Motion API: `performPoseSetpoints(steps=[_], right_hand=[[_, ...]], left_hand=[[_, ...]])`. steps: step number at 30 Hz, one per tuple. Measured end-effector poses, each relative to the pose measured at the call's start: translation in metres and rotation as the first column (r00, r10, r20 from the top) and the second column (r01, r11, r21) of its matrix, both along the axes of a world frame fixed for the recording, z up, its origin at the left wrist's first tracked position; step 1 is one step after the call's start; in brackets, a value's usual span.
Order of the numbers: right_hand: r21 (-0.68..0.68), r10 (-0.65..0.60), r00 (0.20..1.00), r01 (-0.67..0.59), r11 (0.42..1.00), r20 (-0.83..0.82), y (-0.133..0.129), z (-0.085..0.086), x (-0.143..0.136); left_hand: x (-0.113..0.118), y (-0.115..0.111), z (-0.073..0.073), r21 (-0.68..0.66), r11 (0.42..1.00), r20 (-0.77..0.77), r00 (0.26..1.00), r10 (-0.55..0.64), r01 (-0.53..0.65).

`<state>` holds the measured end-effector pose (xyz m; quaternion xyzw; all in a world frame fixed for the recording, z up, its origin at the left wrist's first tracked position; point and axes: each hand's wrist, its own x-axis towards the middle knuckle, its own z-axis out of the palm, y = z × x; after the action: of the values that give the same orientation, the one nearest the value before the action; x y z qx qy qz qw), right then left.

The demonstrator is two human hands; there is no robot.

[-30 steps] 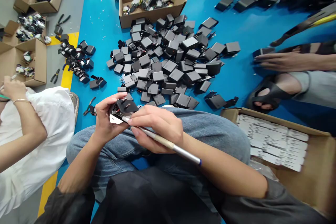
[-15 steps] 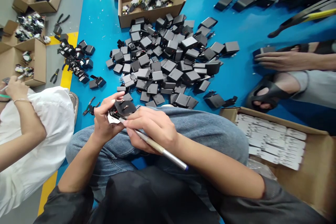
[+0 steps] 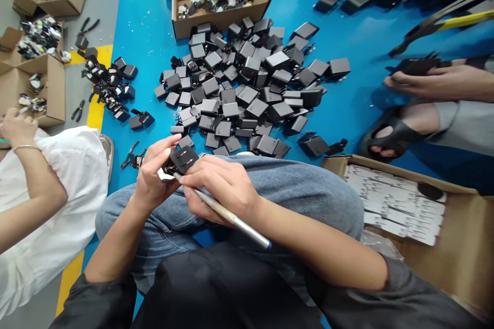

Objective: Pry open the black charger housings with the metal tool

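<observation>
My left hand (image 3: 154, 177) is wrapped round an opened black power adapter (image 3: 184, 158), whose two metal plug pins face up. Dark and red wires and a white part show at its open side. In my right hand (image 3: 222, 185) is a slim pen-shaped tool (image 3: 233, 220), silver and cream with a blue end. The tool's front end meets the adapter's open side, but its tip is hidden. The fingers of my right hand also lie against the adapter's edge.
Ahead on the blue floor lies a heap of black adapter cases (image 3: 239, 92). Behind it stands a carton (image 3: 222, 25) of mixed parts. A carton (image 3: 463, 247) with white cards stands at right. Co-workers sit on both sides. Pliers (image 3: 129, 155) lie left of my knee.
The adapter has tilted so its pin face shows more fully. A co-worker's hand at right has lifted off the floor with a black piece. A dark round thing now appears over the white cards.
</observation>
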<state>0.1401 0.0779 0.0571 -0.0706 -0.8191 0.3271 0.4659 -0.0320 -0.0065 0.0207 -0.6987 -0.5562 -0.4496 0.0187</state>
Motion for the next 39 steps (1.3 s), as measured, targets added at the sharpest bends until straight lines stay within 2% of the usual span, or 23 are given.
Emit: performPoseSetpoints(steps=[10,15,21,23,26,29,31,33,35,37,39], right_hand=[[0.016,-0.082,0.992,0.081,0.997,0.093,0.000,-0.003,-0.002],[0.021,-0.075,0.984,0.072,0.997,0.159,0.001,-0.005,-0.001],[0.012,-0.080,0.969,0.079,0.997,0.235,0.003,-0.012,-0.002],[0.001,-0.056,0.976,0.057,0.998,0.210,0.006,-0.009,0.000],[-0.078,-0.004,0.996,0.011,0.997,0.087,0.012,-0.002,0.009],[-0.215,-0.014,0.999,0.003,0.977,-0.047,0.021,0.000,0.014],[-0.272,-0.047,0.999,0.039,0.962,-0.023,0.028,-0.004,0.012],[-0.251,-0.070,0.994,0.088,0.964,0.083,0.036,-0.013,0.006],[-0.213,-0.061,0.980,0.102,0.972,0.190,0.042,-0.025,-0.003],[-0.229,-0.012,0.965,0.074,0.971,0.261,0.046,-0.036,-0.010],[-0.256,0.029,0.955,0.050,0.965,0.295,0.048,-0.044,-0.014]], left_hand=[[0.000,-0.001,-0.002,-0.071,0.997,-0.011,1.000,0.026,-0.026],[-0.001,-0.001,-0.002,-0.126,0.991,-0.062,0.998,0.033,-0.040],[-0.005,0.005,0.000,-0.022,0.999,-0.174,0.984,-0.036,0.032],[-0.006,0.006,0.002,-0.034,0.999,-0.148,0.988,-0.035,0.030],[-0.010,0.008,0.002,-0.146,0.989,0.013,1.000,0.013,-0.011],[-0.016,0.010,-0.003,-0.249,0.948,-0.015,0.980,0.201,-0.198],[-0.019,0.011,-0.007,-0.266,0.916,-0.079,0.954,0.289,-0.300],[-0.018,0.011,-0.011,-0.299,0.912,-0.077,0.959,0.272,-0.282],[-0.014,0.011,-0.014,-0.395,0.891,-0.058,0.974,0.218,-0.223],[-0.012,0.013,-0.016,-0.532,0.815,-0.099,0.973,0.209,-0.229],[-0.014,0.017,-0.017,-0.632,0.720,-0.174,0.958,0.230,-0.287]])
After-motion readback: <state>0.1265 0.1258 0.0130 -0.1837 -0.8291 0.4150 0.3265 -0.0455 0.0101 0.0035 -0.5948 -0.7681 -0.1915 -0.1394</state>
